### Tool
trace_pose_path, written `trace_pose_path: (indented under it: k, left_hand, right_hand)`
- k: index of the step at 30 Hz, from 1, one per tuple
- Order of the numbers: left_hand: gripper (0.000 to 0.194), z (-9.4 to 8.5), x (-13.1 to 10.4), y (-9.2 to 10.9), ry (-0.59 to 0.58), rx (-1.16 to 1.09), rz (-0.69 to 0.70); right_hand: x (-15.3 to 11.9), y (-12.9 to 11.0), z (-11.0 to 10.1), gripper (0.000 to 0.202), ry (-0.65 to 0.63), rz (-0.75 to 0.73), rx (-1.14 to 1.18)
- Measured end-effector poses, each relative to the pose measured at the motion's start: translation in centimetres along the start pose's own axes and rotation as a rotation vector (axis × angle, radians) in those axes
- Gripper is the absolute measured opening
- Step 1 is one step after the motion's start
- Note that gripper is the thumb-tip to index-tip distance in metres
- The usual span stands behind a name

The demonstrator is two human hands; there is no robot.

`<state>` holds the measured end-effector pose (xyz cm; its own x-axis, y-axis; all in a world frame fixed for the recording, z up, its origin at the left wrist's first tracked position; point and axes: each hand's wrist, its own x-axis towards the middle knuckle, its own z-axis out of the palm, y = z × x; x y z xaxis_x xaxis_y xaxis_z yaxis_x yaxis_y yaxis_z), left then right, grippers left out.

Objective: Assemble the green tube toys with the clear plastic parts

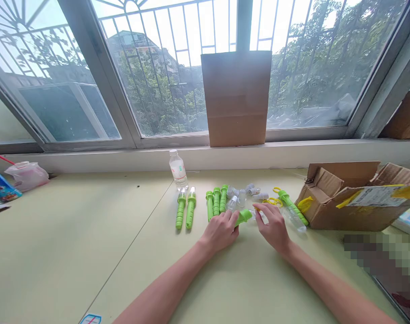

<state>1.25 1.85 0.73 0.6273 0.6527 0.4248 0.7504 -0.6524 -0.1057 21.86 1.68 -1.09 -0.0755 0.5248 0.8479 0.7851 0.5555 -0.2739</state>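
My left hand (218,233) is closed around a green plastic tube (244,217), whose threaded end points right. To its right, my right hand (274,228) pinches a small yellow piece, perhaps a ring, mostly hidden by the fingertips. Three green tubes (217,200) lie side by side just beyond my left hand. Several clear and whitish plastic caps (241,198) are scattered beyond both hands. Yellow rings (273,202) lie past my right hand, near another green tube (294,208) and a clear sleeve (296,221). Farther left are two green tubes with clear tops (190,211).
An open cardboard box (346,211) stands at the right. A water bottle (178,171) is near the wall. At far left are a pink-filled bag (27,175) and a blue pack (2,186). A cardboard sheet (237,99) leans on the window.
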Motion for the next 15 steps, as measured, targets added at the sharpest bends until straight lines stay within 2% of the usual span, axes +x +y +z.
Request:
trace_pose_path:
  k: [7,12,15]
  left_hand:
    - [0.038,0.00,0.00,-0.04,-0.030,-0.021,0.006]
    - [0.037,-0.02,-0.05,-0.15,-0.014,-0.011,0.021]
    - [0.037,-0.03,-0.07,-0.16,0.011,0.002,0.043]
  right_hand:
    - [-0.22,-1.02,0.19,0.020,-0.050,0.056,0.138]
    - [-0.52,-0.89,0.45,0.024,-0.087,0.125,0.159]
    - [-0.63,-0.88,0.51,0.026,-0.088,0.119,0.165]
